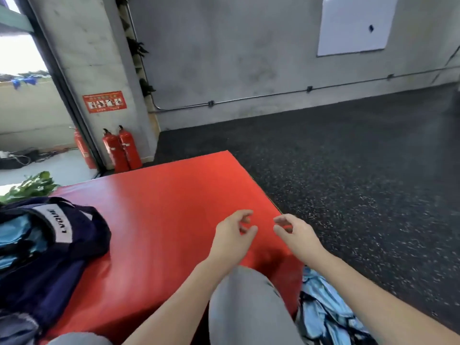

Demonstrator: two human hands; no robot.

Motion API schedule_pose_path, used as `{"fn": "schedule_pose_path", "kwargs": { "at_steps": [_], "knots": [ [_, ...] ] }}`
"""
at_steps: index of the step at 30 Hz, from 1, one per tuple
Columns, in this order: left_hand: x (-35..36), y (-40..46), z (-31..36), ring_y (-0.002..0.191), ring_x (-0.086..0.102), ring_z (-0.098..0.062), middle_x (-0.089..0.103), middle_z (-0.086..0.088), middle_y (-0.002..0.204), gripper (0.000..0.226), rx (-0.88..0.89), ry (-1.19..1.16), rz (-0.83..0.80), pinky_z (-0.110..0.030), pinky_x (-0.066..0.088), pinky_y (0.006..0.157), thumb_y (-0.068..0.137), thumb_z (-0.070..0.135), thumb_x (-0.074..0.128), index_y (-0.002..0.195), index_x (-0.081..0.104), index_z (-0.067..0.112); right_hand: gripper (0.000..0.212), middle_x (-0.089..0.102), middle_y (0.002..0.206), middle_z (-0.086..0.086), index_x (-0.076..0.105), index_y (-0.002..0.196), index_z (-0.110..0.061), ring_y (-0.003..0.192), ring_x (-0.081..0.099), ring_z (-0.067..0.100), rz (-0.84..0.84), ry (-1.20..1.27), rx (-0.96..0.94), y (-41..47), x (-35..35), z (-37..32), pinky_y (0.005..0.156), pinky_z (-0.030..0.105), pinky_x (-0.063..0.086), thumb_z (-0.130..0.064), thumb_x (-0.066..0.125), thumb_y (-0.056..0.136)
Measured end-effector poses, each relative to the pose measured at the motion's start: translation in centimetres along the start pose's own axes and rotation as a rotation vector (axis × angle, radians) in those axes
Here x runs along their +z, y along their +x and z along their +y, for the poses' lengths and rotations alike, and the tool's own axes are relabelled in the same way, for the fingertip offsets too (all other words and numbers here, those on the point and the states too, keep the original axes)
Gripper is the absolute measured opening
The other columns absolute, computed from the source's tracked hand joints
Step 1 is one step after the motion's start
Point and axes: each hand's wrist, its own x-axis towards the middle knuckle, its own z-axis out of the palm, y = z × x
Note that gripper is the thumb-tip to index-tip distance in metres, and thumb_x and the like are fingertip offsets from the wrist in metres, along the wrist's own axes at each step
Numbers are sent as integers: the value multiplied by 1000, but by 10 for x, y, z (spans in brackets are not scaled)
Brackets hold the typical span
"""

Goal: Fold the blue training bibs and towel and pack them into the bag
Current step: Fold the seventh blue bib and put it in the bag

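Both hands hover over the near right part of the red mat (pixel 159 220), held close together, palms turned toward each other. The left hand (pixel 232 236) has its fingers (pixel 245 215) loosely curled, thumb apart from them, gripping nothing. The right hand (pixel 297 235) mirrors it — its fingers (pixel 280 220) bent and relaxed, a narrow gap to the thumb, nothing between them. The two sets of fingertips are near each other but not touching.

The blue training bibs (pixel 326 312) lie crumpled in a heap below and to the right of the right hand's fingers, under that forearm, at the mat's near right corner beside a grey-clad knee (pixel 246 302). They are well apart from both hands' fingertips.

The dark navy bag (pixel 49 265) sits far to the left of the left hand's fingers, on the mat's left side — open at the top, with light blue fabric (pixel 17 235) showing inside. A towel cannot be told apart from that fabric.

Beyond the fingers, two red fire extinguishers (pixel 122 150) stand against the concrete pillar.
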Motion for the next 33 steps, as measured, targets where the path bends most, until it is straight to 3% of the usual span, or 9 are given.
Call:
{"fn": "schedule_pose_path", "kwargs": {
  "at_steps": [4,7,13,17,24,28,33],
  "knots": [
    [66,6,28,90,66,-11,68,9,100,41,14,106,-266,-26,49,93,86,27,70,127,63,28,11,70,90,-9,68,99,-23,80,63,7,57,-28,139,-25,-40,60,79,18,46,-14,68,91],
    [113,4,37,101,64,-18,71,1,107,41,37,196,-433,-29,47,95,87,25,67,127,62,22,9,71,94,-5,69,101,-21,89,64,14,66,-59,253,-40,-56,106,82,27,46,-18,67,92],
    [187,-4,26,106,64,-30,70,-10,110,38,-45,344,-654,-35,51,90,88,23,62,125,61,16,3,71,92,-5,64,96,-24,86,69,17,-15,-125,394,-59,-58,192,86,35,54,-22,65,95],
    [224,-5,5,103,63,-29,65,-10,117,35,-103,424,-775,-36,53,85,90,23,60,124,58,18,6,71,90,-3,66,97,-22,82,68,16,-102,-122,501,-63,-47,236,76,33,55,-26,62,95],
    [280,-8,-37,106,62,-34,60,-15,121,28,-198,523,-903,-43,54,89,94,15,53,122,56,11,3,67,87,-3,65,91,-21,82,60,15,-266,-146,572,-59,-3,302,67,25,39,-23,63,93],
    [310,-7,-59,110,63,-36,59,-16,129,36,-285,546,-907,-45,54,93,93,10,49,129,55,14,11,68,90,-1,67,97,-17,83,60,15,-329,-145,637,-59,23,339,67,26,42,-24,64,90],
    [336,-6,-82,116,59,-37,57,-17,132,39,-348,540,-914,-45,52,97,93,10,49,132,55,14,28,65,105,5,63,111,-13,93,61,21,-330,-189,672,-64,42,374,79,31,49,-27,69,87]
  ]
}}
